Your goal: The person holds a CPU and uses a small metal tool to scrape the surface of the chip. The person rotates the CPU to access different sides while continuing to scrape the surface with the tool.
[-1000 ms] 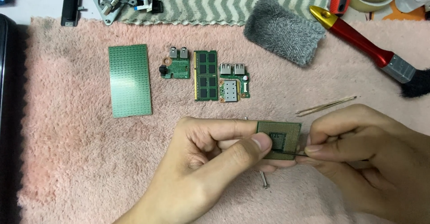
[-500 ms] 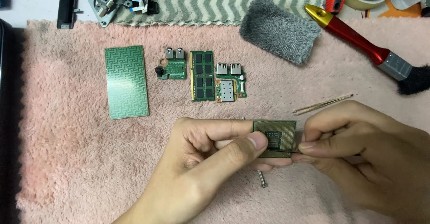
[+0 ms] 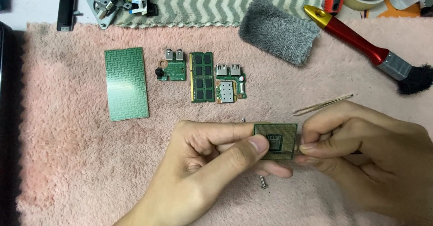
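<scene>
Left hand (image 3: 203,156) and right hand (image 3: 361,149) both pinch small square green processor chip (image 3: 276,140), held above fluffy pink mat (image 3: 67,163). Small metal screw (image 3: 263,182) lies beneath. Thin metal tweezers (image 3: 322,104) just behind right hand. Green circuit boards (image 3: 126,83), grey cloth pad (image 3: 278,29), red-handled brush (image 3: 361,43) farther back, unobstructed.

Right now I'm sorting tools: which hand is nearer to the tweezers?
Right. The right hand lies just below the tweezers, pinching the processor chip; the left hand holds the chip's other side, farther left.
</scene>
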